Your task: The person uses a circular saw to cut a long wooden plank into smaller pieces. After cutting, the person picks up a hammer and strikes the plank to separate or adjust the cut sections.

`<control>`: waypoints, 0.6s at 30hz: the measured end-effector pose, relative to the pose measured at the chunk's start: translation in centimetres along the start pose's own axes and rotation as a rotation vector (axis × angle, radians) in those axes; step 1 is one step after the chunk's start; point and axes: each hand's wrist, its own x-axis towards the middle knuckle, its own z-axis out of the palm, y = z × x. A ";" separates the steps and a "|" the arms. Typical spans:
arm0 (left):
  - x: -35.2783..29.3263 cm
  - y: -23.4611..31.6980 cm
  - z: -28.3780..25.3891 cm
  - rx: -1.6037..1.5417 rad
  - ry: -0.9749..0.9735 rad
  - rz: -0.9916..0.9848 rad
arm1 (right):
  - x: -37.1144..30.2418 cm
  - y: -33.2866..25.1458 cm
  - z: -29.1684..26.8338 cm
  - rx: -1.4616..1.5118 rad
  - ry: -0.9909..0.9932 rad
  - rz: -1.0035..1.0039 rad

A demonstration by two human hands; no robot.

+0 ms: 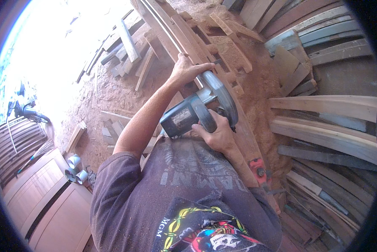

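Shirt cloth (178, 176) is seen nearest, at the bottom of the frame. At the centre, a saw (202, 108) is gripped at its handle by the right hand (220, 135). Above, the left hand (185, 70) is set beside the saw's front, thumb spread; whether anything is clasped cannot be told. Boards (323, 105) are stacked at the right.

Right grip (219, 133) on circular saw (190, 112) — left grip (187, 69) by its front, above boards (199, 48).

Shirt (129, 206): dark purplish, short-sleeved, faded chest print (192, 168) | black cloth (199, 222): yellow-red print | hands (223, 136): bare
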 end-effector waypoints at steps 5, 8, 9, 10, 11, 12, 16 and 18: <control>0.1 0.5 -0.6 0.039 0.027 0.008 | 0.6 -0.5 0.2 -0.002 0.001 -0.002; 0.2 0.6 -0.8 0.062 0.036 0.007 | 0.7 -0.5 0.2 -0.011 -0.014 0.010; 0.3 0.6 -1.1 0.048 0.014 0.018 | 0.8 -0.5 0.2 -0.016 -0.021 0.017; 0.5 0.6 -1.4 0.033 -0.008 0.030 | 0.9 -0.6 0.3 -0.019 -0.018 0.009; 0.6 0.5 -1.6 0.018 -0.030 0.041 | 1.0 -0.8 0.3 -0.021 -0.015 0.000; 0.6 0.8 -1.8 0.017 -0.036 0.041 | 1.2 -0.9 0.4 -0.024 -0.011 -0.009; 0.3 1.4 -2.3 0.009 -0.041 0.051 | 1.6 -0.9 0.6 -0.018 -0.005 -0.010; 0.3 1.4 -2.5 0.010 -0.032 0.058 | 1.7 -1.0 0.6 -0.026 -0.006 -0.009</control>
